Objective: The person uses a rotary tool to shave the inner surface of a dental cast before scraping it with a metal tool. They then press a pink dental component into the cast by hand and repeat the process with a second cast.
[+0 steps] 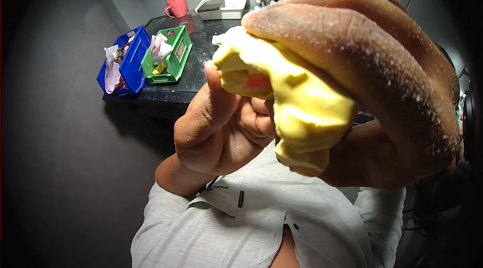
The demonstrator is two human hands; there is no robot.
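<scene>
With left hand (221, 129) half curled, set thumb at the edge of a yellow lump (307, 104), raised before the shirt (322, 217); with right hand (382, 61), clasped it.
Could not tell of any left-finger pinch behind. Seemed to call for light, even pressure, supporting the rim round the reddish patch (257, 81). Offered a label (181, 50) on a green bin (173, 69) and collar lettering (217, 187), too small to read.

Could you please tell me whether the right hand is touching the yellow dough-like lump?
Touching: in the head view, the right hand has its fingers bent over the yellow dough-like lump, with no gap showing along its upper edge.
</scene>
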